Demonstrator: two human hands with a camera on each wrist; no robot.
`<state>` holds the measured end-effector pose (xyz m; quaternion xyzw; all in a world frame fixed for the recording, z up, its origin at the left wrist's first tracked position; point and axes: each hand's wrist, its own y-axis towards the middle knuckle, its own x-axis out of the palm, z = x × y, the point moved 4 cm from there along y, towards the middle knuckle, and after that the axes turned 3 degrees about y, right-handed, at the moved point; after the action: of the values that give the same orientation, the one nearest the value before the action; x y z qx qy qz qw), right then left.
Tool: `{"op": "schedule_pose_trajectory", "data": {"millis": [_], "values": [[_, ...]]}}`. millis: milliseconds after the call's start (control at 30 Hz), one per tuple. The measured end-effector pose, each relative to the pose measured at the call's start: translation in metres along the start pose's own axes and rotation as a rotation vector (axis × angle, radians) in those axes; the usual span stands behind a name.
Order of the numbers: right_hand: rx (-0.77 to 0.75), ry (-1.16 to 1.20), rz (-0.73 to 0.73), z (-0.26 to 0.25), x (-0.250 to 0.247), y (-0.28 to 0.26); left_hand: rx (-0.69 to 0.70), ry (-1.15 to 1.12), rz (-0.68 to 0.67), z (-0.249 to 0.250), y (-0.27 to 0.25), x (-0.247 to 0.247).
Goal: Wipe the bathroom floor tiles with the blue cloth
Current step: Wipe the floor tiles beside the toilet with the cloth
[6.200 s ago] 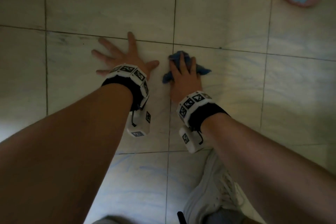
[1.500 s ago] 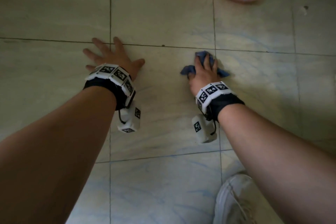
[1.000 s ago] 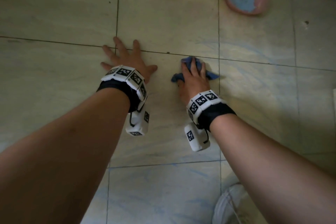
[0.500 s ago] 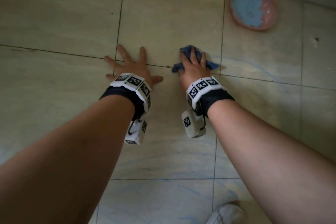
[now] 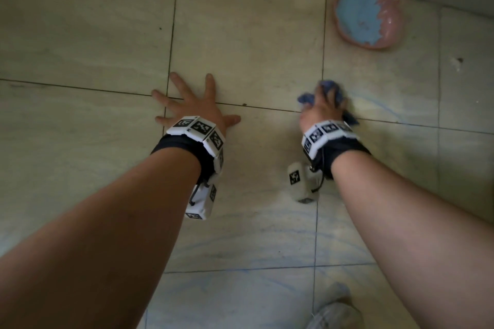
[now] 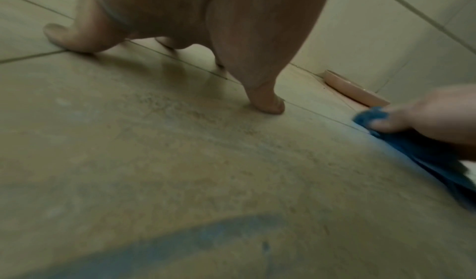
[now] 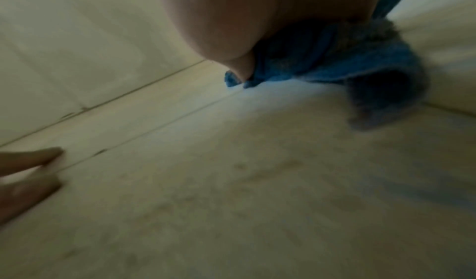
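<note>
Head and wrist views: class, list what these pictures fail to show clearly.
- Right hand fingers: motion-blurred in the head view, so the hold on the blue cloth is unclear.
- Pink dish: contents unclear.
- Shoe: cut by the head view's bottom edge.
- Left hand: palm hidden.

Fuzzy blue cloth [image 7: 347, 59] on smooth, faintly glossy floor tiles [image 5: 240, 21] (marble-veined, pale)
</note>
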<state>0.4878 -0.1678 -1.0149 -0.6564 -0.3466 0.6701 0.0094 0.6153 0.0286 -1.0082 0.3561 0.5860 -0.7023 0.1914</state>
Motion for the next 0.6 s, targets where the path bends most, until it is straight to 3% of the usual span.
{"op": "schedule_pose_trajectory", "data": {"millis": [133,267,400,600], "values": [[-0.241,-0.048,-0.066,-0.054,0.015,-0.007,0.003,-0.007,0.017,0.0,0.001,0.003],[-0.344,-0.126,-0.099,-0.033,0.035,-0.044,0.011,-0.009,0.011,0.0,0.001,0.0],[-0.193,-0.087,-0.043,0.006,0.013,-0.027,0.024,-0.002,-0.004,-0.001,0.0,-0.001],[-0.001,-0.056,-0.042,-0.019,0.009,-0.004,0.059,0.016,-0.032,-0.003,0.001,-0.002]]}}
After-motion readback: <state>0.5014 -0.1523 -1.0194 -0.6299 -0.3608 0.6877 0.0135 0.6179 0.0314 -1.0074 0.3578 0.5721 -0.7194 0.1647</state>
